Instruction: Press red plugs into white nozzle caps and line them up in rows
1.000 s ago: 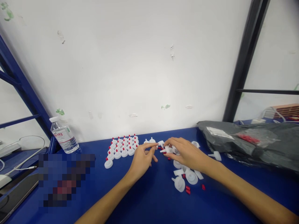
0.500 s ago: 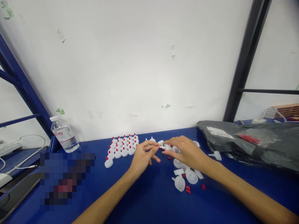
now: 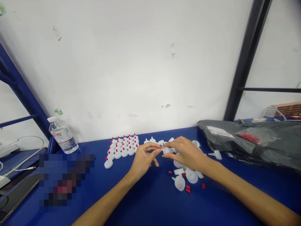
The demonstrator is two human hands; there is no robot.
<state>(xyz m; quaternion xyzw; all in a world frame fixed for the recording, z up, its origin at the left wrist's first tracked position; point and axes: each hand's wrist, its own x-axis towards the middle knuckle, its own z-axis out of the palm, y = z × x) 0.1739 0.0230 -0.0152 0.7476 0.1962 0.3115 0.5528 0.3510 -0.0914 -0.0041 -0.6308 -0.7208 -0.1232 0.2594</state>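
Above the blue table, my right hand (image 3: 184,153) pinches a white spouted cap (image 3: 166,150) between thumb and fingers. My left hand (image 3: 143,158) has thumb and forefinger closed on a small red tip (image 3: 162,146), held against the cap's spout; the fingers hide most of it. Below my right hand lie loose white spouted caps (image 3: 180,183) and several loose red tips (image 3: 188,189). To the left of my left hand stand rows of white caps with red tips on their spouts (image 3: 124,153).
A water bottle (image 3: 63,135) stands at the back left, with a dark phone-like device (image 3: 17,196) near the left edge. A grey plastic bag (image 3: 218,138), with a clear packet of red pieces (image 3: 252,137) on it, lies at the right. A white wall rises behind the table.
My hands have drawn slightly closer together, and the spout that showed between the fingers is now mostly covered. The whole view has shifted a little.
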